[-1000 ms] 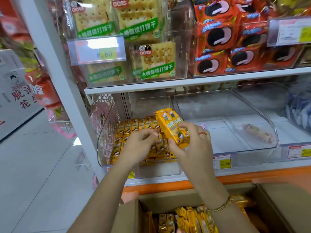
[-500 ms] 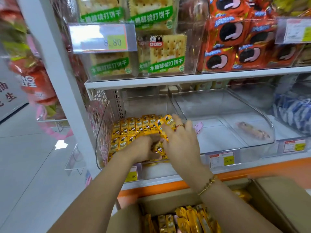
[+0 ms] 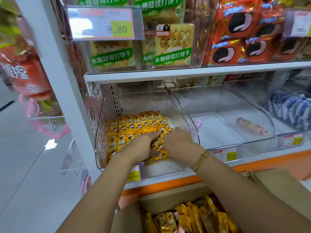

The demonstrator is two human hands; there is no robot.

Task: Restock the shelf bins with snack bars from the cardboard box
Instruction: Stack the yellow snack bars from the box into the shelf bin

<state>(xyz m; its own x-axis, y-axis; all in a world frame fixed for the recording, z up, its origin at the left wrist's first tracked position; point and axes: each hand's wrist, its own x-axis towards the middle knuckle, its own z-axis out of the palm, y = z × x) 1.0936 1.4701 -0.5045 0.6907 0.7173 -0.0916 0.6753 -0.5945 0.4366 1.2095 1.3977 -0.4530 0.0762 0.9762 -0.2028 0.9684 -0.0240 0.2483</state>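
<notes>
White shelf (image 3: 151, 76), clear bins in row. Cardboard box (image 3: 127, 221) below shelf front, open, yellow bars (image 3: 193, 216) upright inside. Left bin (image 3: 99, 132) holds snack bars (image 3: 134, 125) in flat rows, right part of floor bare. Neighbouring bin (image 3: 235, 105): one pink bar (image 3: 250, 126). Left hand (image 3: 144, 145) flat, fingers straight, pressing front rows. Right hand (image 3: 178, 140) just beside it on bars; grip cannot be told. Both hands inside left bin.
</notes>
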